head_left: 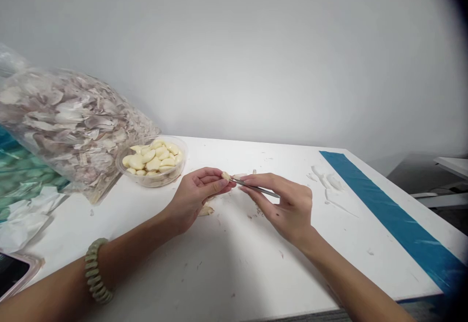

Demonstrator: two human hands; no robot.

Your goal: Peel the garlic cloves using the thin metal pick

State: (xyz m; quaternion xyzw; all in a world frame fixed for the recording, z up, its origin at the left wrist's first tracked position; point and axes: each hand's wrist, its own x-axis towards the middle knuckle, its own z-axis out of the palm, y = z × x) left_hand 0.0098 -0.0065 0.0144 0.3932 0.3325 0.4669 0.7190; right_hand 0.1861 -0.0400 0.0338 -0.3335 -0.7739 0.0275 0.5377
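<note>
My left hand (197, 192) pinches a small garlic clove (225, 176) between thumb and fingers, just above the white table (234, 263). My right hand (287, 205) grips a thin metal tool (256, 189) whose tip touches the clove. Behind my left hand stands a clear plastic bowl (151, 161) filled with several peeled cloves. A loose clove (205, 210) lies on the table under my left hand.
A big clear bag of garlic skins (69, 122) leans at the left. Crumpled white paper (25, 217) and a phone corner (14, 273) lie at the far left. Peel scraps (329, 185) dot the table near a blue tape strip (395, 219).
</note>
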